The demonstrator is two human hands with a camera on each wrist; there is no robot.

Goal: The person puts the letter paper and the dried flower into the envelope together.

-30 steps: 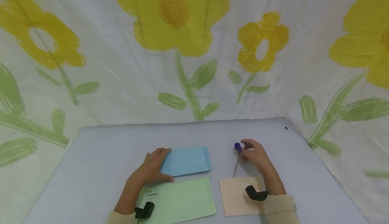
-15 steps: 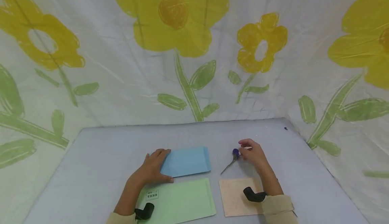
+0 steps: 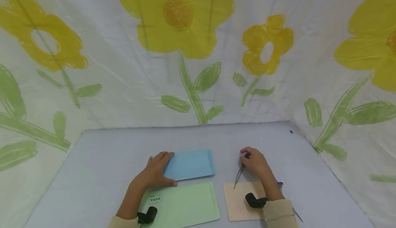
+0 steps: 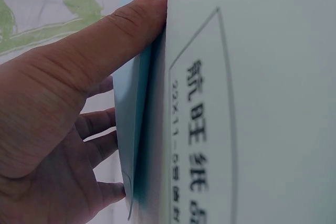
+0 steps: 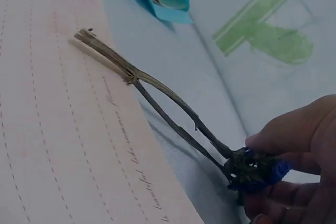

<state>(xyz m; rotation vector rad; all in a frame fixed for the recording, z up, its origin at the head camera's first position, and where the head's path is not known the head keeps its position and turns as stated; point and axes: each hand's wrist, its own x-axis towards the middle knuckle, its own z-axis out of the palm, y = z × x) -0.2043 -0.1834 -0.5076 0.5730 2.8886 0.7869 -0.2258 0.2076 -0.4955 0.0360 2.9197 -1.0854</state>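
Observation:
A blue envelope [image 3: 190,164] lies on the table with my left hand [image 3: 157,171] at its left end; in the left wrist view the thumb of my left hand [image 4: 79,87] reaches over the blue envelope [image 4: 128,98], fingers spread behind it. The green envelope [image 3: 185,204] with a printed label lies just below. My right hand [image 3: 256,162] pinches a dried purple-blue flower [image 3: 246,155] by its head. In the right wrist view the forked stem of the flower [image 5: 178,129] stretches across the edge of the peach paper [image 5: 58,103], from my right hand [image 5: 304,166].
Another purple flower [image 3: 279,183] with a long stem lies beside my right forearm. A small dark bit [image 3: 291,132] is near the table's back right corner. Behind the table [image 3: 117,145] hangs a white sheet [image 3: 130,104] painted with yellow flowers.
My right hand has moved slightly left and toward me, and the flower has turned, its stem now pointing down to the peach paper. The other flower has come into view beside the forearm. My left hand stays put.

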